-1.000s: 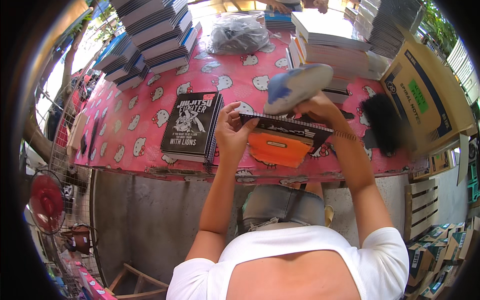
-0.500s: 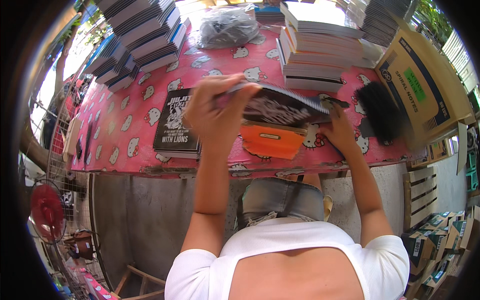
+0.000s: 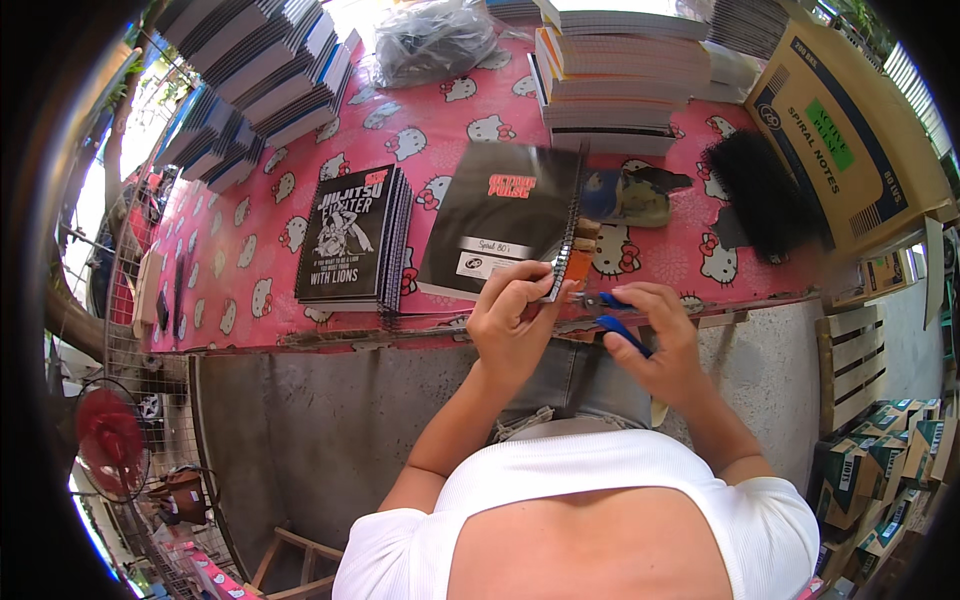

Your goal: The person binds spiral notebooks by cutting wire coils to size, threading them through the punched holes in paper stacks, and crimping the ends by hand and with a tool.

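Observation:
A black-covered spiral notebook (image 3: pixel 500 215) lies slightly turned on the table, its coil along the right side. My left hand (image 3: pixel 512 325) pinches the near end of that coil at the notebook's corner. In my right hand (image 3: pixel 662 345) are blue-handled pliers (image 3: pixel 622 332), their handles spread and their jaws close to the coil's end. An orange block (image 3: pixel 577 266) shows partly from under the coil side. To the left sits a small stack of black spiral notebooks (image 3: pixel 345 240) with a printed figure on the cover.
Tall stacks of notebooks stand at the far left (image 3: pixel 265 75) and far middle (image 3: pixel 610 85), with a grey plastic bag (image 3: pixel 435 45) between them. Loose black coils (image 3: pixel 765 195) lie before a cardboard box (image 3: pixel 850 150) on the right. A blurred brownish object (image 3: pixel 630 195) rests beyond the coil.
The notebook, lifted and tilted before, now lies down with another cover side up. My left hand has come nearer to its coil corner. My right hand has drawn back and now holds the pliers.

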{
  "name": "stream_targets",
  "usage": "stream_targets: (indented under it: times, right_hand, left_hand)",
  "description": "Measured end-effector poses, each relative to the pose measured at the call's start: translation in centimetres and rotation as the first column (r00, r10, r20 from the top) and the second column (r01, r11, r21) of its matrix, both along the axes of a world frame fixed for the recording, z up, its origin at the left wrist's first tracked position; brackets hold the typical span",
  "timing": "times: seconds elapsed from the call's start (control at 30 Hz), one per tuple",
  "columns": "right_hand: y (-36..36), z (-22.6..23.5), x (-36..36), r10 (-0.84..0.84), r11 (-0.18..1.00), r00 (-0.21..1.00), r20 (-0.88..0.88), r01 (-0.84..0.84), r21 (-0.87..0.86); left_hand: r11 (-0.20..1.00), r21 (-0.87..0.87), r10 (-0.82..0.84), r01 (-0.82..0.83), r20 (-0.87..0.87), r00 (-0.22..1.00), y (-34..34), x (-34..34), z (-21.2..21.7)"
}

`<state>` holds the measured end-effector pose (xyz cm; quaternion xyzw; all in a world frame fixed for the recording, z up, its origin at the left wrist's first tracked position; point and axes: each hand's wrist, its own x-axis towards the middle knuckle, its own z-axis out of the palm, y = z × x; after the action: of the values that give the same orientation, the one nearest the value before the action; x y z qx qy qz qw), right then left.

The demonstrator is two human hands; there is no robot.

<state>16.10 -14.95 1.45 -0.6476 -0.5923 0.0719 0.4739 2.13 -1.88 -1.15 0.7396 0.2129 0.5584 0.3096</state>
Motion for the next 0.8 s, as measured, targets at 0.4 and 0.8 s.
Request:
stream_targets:
  times: [0.4, 0.8]
  right_hand:
    - [1.6, -1.9, 0.8, 0.112, 0.914, 0.339, -0.934, -0.405, -0.037]
    - [1.1, -8.1, 10.6, -0.349, 0.855, 0.817, 0.458, 0.478, -0.201]
  left_hand:
    - [0.944, 0.317, 0.082, -0.091, 0.042, 0.996, 2.7, 0.1, 1.9]
    - [0.471, 0.257, 0.571, -0.844, 0.64, 0.514, 17.0, -15.7, 16.8]
